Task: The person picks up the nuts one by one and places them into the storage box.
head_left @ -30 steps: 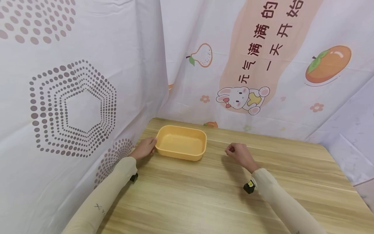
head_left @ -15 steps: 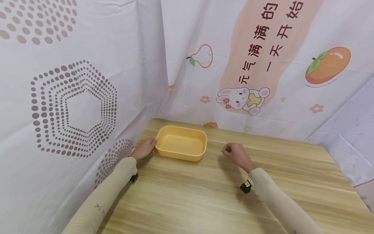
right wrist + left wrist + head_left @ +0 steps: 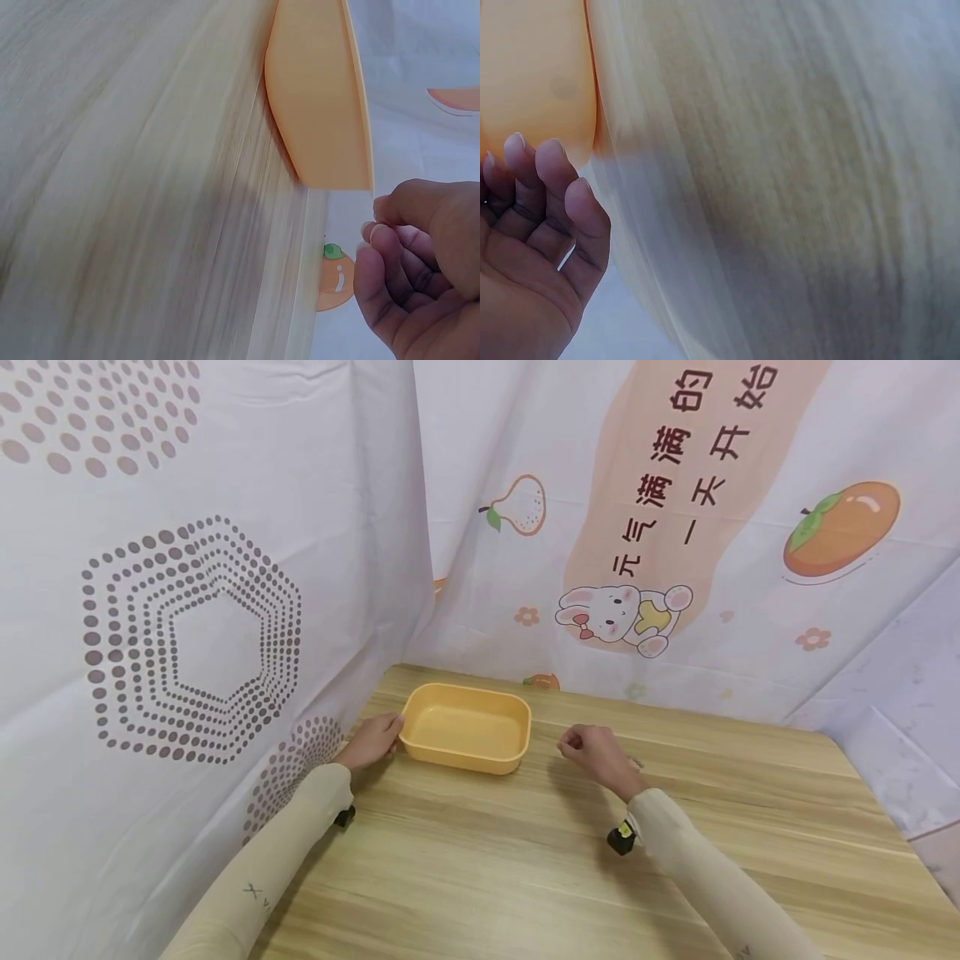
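Observation:
A yellow, rounded rectangular plastic box (image 3: 465,767) stands on the wooden table with nothing visible inside. At its left end my left hand (image 3: 371,742) grips the rim, thumb at the edge. The left wrist view shows curled fingers (image 3: 585,210) against the wall of the box (image 3: 540,67); the thumb is hidden there. My right hand (image 3: 600,756) hovers over the table to the right of the box, apart from it. Its fingers are curled and the thumb (image 3: 397,204) lies close to the index fingertip, with no object visible between them.
The wooden table (image 3: 480,868) meets a printed white curtain (image 3: 480,602) at the back. A dotted white curtain (image 3: 337,568) borders it closely on the left. Small dark marks (image 3: 635,762) show on the tabletop behind the right wrist.
My right hand has moved left, closer to the box, keeping its curled pose. The left hand and the box have stayed in place.

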`<act>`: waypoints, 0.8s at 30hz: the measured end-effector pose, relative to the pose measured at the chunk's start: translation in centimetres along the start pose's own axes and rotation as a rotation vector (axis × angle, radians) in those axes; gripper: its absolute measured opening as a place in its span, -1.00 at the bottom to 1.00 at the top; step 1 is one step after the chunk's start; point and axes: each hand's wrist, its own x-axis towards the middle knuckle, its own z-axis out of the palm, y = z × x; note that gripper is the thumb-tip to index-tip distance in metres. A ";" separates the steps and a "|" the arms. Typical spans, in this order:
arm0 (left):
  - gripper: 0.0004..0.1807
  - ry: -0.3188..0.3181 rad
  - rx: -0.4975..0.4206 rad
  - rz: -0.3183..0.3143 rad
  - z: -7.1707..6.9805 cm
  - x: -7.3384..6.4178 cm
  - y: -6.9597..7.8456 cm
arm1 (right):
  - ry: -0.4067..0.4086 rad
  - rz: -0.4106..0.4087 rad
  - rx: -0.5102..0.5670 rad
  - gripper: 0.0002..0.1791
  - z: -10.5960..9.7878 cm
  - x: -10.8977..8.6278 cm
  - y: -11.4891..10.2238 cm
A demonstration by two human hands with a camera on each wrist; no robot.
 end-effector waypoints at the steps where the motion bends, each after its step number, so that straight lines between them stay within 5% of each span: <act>1: -0.57 0.000 0.001 0.001 0.0 0.0 0.0 | -0.001 -0.006 0.000 -0.92 0.1 0.1 -0.1; 24: -0.58 0.000 0.004 0.005 0.0 0.3 -0.4 | 0.032 -0.056 0.039 -0.93 1.9 1.5 -2.7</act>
